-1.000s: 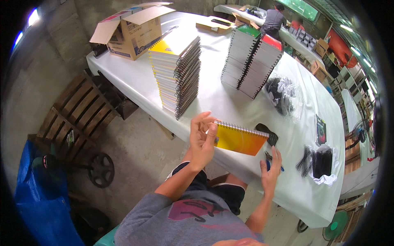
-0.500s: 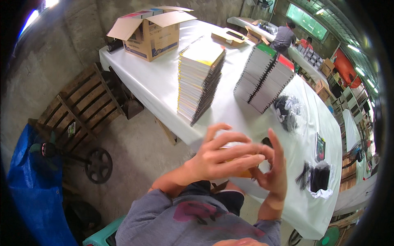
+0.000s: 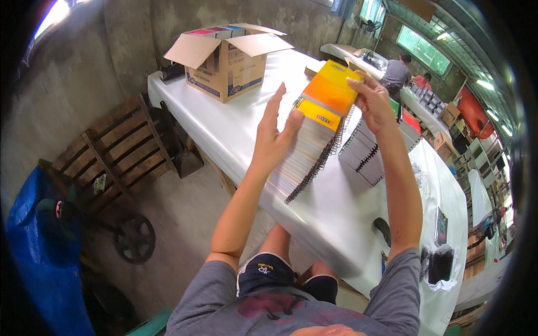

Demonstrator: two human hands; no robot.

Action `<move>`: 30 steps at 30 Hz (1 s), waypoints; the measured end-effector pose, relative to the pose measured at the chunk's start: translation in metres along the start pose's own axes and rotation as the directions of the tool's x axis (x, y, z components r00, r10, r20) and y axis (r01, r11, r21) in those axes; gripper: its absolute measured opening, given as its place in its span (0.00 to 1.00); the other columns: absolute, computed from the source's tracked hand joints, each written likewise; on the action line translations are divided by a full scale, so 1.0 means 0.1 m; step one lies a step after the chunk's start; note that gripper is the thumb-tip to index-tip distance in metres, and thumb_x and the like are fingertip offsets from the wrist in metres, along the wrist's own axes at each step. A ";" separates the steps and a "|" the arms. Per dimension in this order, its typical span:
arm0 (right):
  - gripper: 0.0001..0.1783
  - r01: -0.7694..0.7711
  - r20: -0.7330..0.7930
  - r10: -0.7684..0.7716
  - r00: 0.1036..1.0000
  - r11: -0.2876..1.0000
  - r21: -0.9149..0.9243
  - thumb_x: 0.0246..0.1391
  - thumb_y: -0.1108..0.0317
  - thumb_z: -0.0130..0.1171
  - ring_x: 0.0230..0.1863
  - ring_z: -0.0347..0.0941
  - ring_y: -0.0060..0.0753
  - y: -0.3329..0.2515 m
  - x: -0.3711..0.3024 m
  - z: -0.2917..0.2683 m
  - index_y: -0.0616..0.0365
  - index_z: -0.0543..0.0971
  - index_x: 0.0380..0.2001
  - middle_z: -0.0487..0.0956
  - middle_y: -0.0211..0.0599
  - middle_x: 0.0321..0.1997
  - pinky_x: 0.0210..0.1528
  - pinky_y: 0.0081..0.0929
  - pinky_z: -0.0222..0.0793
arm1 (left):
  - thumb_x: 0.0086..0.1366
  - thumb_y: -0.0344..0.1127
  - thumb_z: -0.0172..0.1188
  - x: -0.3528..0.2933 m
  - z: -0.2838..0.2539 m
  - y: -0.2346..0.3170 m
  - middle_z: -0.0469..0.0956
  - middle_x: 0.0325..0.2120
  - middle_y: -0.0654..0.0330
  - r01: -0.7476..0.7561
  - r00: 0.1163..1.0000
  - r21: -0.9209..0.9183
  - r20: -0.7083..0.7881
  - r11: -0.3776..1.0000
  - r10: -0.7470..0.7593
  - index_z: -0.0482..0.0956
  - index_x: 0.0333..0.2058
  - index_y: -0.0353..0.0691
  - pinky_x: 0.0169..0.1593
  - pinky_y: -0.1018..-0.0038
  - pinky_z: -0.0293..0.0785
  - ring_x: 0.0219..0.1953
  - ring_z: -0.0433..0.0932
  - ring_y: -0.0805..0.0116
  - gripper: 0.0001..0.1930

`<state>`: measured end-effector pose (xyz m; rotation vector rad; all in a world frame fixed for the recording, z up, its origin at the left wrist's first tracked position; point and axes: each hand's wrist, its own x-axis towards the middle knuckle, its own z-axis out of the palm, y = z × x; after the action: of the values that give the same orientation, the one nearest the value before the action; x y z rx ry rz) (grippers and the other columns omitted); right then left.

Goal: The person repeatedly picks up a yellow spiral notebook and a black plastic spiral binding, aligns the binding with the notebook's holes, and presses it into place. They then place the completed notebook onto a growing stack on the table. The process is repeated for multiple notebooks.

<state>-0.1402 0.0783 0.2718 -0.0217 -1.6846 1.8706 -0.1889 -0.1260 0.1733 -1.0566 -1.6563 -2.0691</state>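
A tall stack of spiral-bound notebooks (image 3: 302,154) stands near the table's front edge, its top cover yellow and its black wire coils along the right side. Over the far part of that stack, an orange and yellow notebook (image 3: 332,84) is tilted up. My right hand (image 3: 372,103) pinches its right corner between thumb and fingers. My left hand (image 3: 274,131) is open at the stack's left side, fingers raised and thumb by the yellow cover. Whether the thumb touches is hard to tell. Behind my right forearm, another spiral-bound stack (image 3: 364,151) with green and red covers is partly hidden.
An open cardboard box (image 3: 230,67) of notebooks stands at the table's far left. To the right lie a plastic-wrapped black bundle (image 3: 440,264) and a dark flat packet (image 3: 441,227). A wooden pallet (image 3: 126,143) leans by the wall. Two people work at a farther table.
Both hands have moved forward from close to my body, where they were together around an orange item, to the yellow-topped stack. They are now apart, and the orange notebook shows plainly.
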 end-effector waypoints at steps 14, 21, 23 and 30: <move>0.41 -0.012 -0.034 -0.036 0.999 0.504 -0.864 0.40 0.28 0.53 0.60 0.56 0.50 0.44 -0.06 -0.13 0.54 0.77 0.44 0.68 0.52 0.49 0.60 0.47 0.49 | 0.69 0.42 0.47 -0.01 0.25 -0.15 0.68 0.52 0.58 0.003 1.000 -0.192 -0.009 0.981 -0.004 0.65 0.56 0.36 0.57 0.77 0.58 0.53 0.66 0.72 0.22; 0.42 0.107 -0.008 -0.137 0.991 0.811 -0.575 0.52 0.29 0.38 0.62 0.55 0.44 0.68 -0.06 -0.25 0.54 0.68 0.53 0.63 0.49 0.57 0.64 0.45 0.44 | 0.70 0.46 0.42 0.00 0.28 -0.17 0.67 0.55 0.56 -0.074 0.996 -0.044 -0.051 0.996 0.072 0.63 0.57 0.39 0.61 0.72 0.54 0.57 0.63 0.69 0.23; 0.40 0.105 -0.017 -0.122 0.992 0.908 -0.407 0.54 0.30 0.35 0.62 0.56 0.39 0.65 -0.16 -0.27 0.50 0.66 0.56 0.65 0.46 0.58 0.63 0.47 0.43 | 0.70 0.50 0.39 -0.01 0.27 -0.16 0.64 0.56 0.55 -0.084 0.995 -0.022 -0.052 0.996 0.083 0.61 0.59 0.41 0.62 0.70 0.52 0.59 0.61 0.67 0.25; 0.30 -0.127 0.005 0.131 0.991 0.968 -0.216 0.51 0.66 0.47 0.62 0.59 0.37 1.19 -0.27 -0.70 0.51 0.60 0.59 0.69 0.42 0.56 0.61 0.43 0.45 | 0.61 0.55 0.53 -0.32 -0.17 -0.68 0.61 0.58 0.51 0.116 0.993 -0.222 0.017 0.968 -0.115 0.40 0.65 0.45 0.62 0.62 0.53 0.60 0.60 0.59 0.42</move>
<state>-0.1410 0.1289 0.1404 -0.2072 -1.9336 1.7748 -0.2151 -0.1287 0.1012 -1.0529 -1.5478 -2.3750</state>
